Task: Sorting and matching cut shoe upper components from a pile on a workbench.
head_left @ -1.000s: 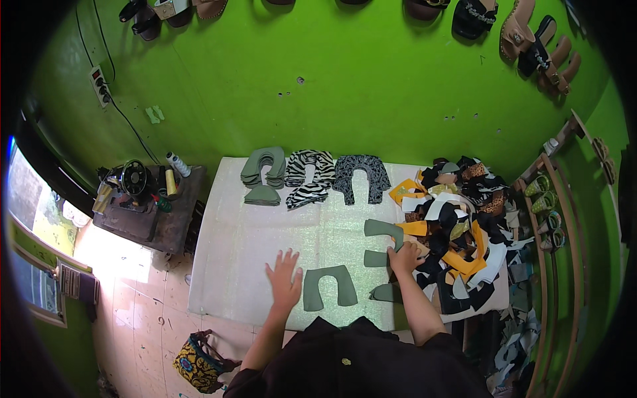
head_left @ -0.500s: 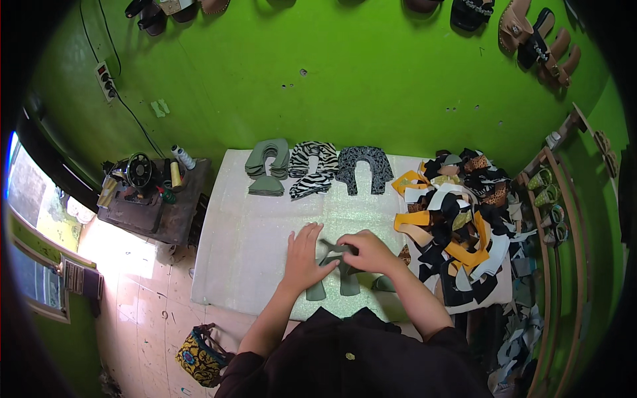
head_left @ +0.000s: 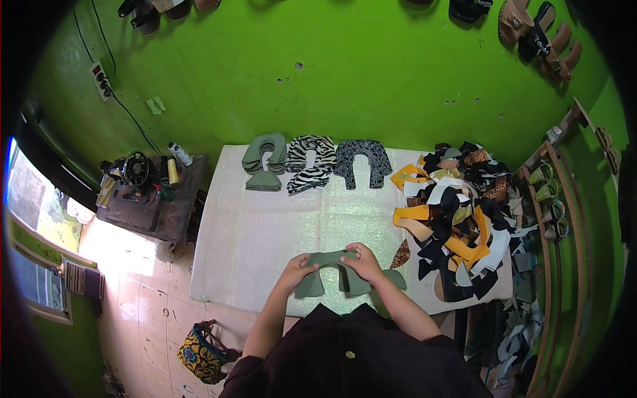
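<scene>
Near the front edge of the table, a grey-green U-shaped cut piece [head_left: 330, 257] is held between my two hands, its curve away from me and its two legs toward me. My left hand [head_left: 296, 270] grips its left shoulder, thumb on top. On the opposite shoulder, my right hand [head_left: 363, 264] is closed with thumb and fingers pinching the edge. Whether it is one layer or several I cannot tell. Beside my right wrist lies a rounded grey-green piece [head_left: 394, 278], partly hidden by the forearm.
At the table's back stand stacks of green U-pieces [head_left: 253, 159], zebra-print pieces [head_left: 309, 179] and black-and-white patterned pieces [head_left: 348, 174]. Mixed scraps [head_left: 458, 219] heap up on the right. The pale table cover [head_left: 232, 245] extends leftward, toward a sewing machine [head_left: 137, 171]. A patterned bag [head_left: 202, 355] sits on the floor.
My left hand, flat with fingers stretched out before, now grips the U-piece. My right hand has shifted to its right shoulder, and the piece now shows broad and spread between both hands.
</scene>
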Demonstrator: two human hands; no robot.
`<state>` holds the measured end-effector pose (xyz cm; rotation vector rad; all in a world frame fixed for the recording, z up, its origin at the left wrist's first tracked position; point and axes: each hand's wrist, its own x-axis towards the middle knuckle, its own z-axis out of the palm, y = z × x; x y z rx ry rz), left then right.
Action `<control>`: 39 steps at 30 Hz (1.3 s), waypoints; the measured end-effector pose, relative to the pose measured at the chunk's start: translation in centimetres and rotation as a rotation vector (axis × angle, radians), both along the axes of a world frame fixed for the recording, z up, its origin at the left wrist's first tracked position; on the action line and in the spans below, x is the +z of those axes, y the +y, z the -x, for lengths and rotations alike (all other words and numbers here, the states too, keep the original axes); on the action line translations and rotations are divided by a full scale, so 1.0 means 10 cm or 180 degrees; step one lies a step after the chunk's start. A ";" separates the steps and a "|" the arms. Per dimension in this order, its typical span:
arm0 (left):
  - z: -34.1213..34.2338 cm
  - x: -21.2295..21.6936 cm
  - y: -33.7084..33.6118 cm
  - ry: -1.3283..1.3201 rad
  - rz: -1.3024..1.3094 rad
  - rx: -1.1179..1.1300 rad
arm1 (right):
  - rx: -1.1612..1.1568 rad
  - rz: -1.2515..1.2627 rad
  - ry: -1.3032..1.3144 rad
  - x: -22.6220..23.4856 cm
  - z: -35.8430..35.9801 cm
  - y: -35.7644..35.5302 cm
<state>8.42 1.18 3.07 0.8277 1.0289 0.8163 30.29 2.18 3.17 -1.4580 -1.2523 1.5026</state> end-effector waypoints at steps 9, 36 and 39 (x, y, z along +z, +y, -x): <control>-0.30 -0.33 -0.18 0.2338 -0.0746 0.0933 | -0.0318 -0.1301 -0.1866 -0.30 0.24 -0.03; -0.35 -0.12 -0.24 0.3649 -0.0240 0.0230 | 0.0359 -0.0432 -0.3071 -0.09 0.22 -0.22; -0.37 -0.18 -0.25 0.3482 -0.0161 0.0488 | 0.0243 -0.0371 -0.2677 -0.19 0.23 -0.21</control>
